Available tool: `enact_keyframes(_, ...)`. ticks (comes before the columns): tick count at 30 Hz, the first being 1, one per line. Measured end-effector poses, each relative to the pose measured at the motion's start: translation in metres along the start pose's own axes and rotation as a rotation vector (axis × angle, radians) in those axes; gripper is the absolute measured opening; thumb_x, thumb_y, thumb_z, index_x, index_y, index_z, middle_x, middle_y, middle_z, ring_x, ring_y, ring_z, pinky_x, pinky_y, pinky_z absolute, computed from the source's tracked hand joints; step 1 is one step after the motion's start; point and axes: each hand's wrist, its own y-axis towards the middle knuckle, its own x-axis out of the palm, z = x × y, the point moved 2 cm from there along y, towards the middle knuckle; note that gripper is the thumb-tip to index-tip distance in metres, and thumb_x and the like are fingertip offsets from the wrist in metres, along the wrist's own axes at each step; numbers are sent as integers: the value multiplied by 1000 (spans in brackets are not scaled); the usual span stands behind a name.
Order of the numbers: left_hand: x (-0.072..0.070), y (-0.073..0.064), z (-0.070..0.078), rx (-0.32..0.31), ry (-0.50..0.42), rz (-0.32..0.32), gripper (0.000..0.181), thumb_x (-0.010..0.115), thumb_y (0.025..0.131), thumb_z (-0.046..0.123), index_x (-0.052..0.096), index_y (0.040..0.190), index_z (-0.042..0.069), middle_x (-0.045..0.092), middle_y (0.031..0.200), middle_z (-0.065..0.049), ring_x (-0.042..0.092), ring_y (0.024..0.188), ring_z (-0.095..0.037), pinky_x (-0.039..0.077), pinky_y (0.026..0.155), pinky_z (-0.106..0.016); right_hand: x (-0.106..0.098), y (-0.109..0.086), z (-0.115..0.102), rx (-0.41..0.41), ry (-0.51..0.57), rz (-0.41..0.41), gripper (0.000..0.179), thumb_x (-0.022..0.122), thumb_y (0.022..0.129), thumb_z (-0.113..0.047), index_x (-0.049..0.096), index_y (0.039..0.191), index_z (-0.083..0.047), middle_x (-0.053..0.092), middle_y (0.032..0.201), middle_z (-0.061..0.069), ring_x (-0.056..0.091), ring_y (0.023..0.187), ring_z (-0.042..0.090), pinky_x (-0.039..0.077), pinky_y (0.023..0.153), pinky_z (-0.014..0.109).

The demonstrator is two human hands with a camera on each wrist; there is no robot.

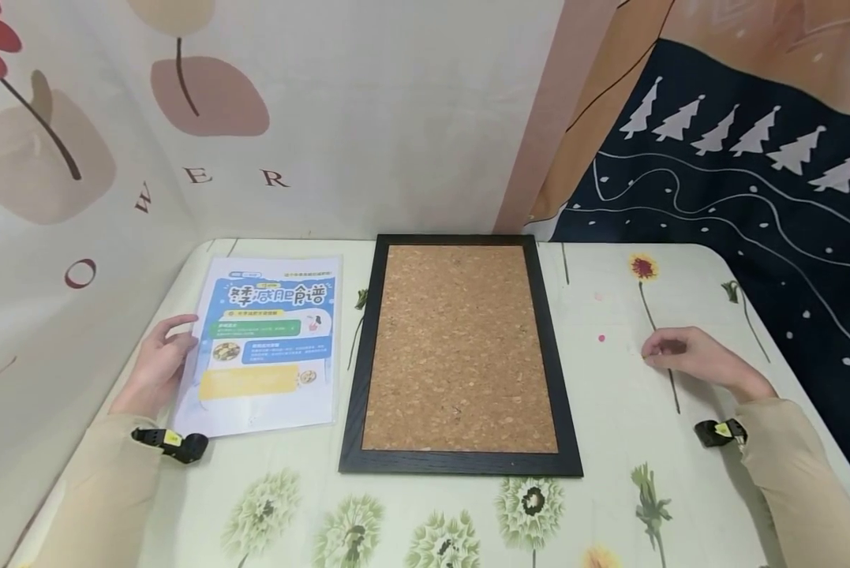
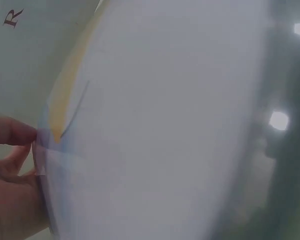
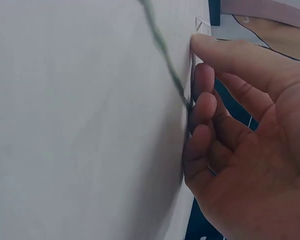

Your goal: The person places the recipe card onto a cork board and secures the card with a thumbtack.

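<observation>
A glossy printed sheet with blue, green and yellow panels (image 1: 268, 331) lies tilted at the left of the table. My left hand (image 1: 162, 364) pinches its left edge. In the left wrist view the sheet's pale surface (image 2: 160, 120) fills most of the picture, bowed, with the fingers of the left hand (image 2: 15, 175) at its edge. A black-framed cork board (image 1: 460, 347) lies flat between both hands. My right hand (image 1: 694, 355) rests low over the table at the right, fingers loosely bent and tips at the cloth. A tiny clear object (image 3: 199, 24) shows just past the thumb (image 3: 215, 50); its kind is unclear.
The table wears a pale flower-print cloth (image 1: 290, 481). Beside the board, a small pink dot (image 1: 601, 338) shows on the cloth; it may be printed. A white printed curtain (image 1: 396, 118) hangs behind, and a dark tree-patterned cloth (image 1: 716, 197) borders the right side.
</observation>
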Motion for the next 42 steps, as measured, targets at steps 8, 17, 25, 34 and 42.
enact_keyframes(8, -1, -3, 8, 57, -124, -8, 41, 44, 101, 10, 41, 138, 28, 49, 107, 2, 52, 91, -9, 45, 70, -17, -2, -3, 3, -1, 41, 64, 9, 65, 93, -10, 68, 98, -3, 65, 103, 9, 53, 91, 0, 42, 73, 20)
enact_keyframes(17, -1, -6, 18, 121, -278, 6, 39, 43, 101, 4, 45, 134, 26, 48, 107, 0, 53, 90, -9, 47, 69, -17, -6, 2, -1, 52, 84, 140, 15, 64, 94, -13, 62, 101, 0, 67, 96, 7, 59, 81, 6, 45, 63, 28)
enact_keyframes(25, -1, -3, 27, 159, -348, 29, 42, 43, 101, 3, 43, 139, 22, 49, 107, -1, 53, 93, -10, 47, 70, -16, -5, 11, -7, 45, 93, 138, 21, 66, 93, -16, 64, 106, 1, 68, 97, 7, 61, 82, 5, 46, 69, 20)
enact_keyframes(34, 6, 0, 43, 190, -492, 9, 41, 44, 100, -2, 45, 135, 19, 50, 109, -3, 52, 96, -12, 47, 74, -17, -2, 17, -15, 57, 130, 79, 26, 66, 94, -20, 68, 107, 2, 70, 100, 3, 61, 86, 5, 44, 76, 16)
enact_keyframes(42, 23, 0, 43, 194, -661, -37, 38, 46, 97, -9, 51, 126, 13, 64, 85, -2, 58, 82, -12, 48, 68, -21, 1, 18, -18, 103, 124, 63, 36, 65, 95, -28, 69, 114, 2, 69, 109, 5, 56, 94, -1, 42, 82, 20)
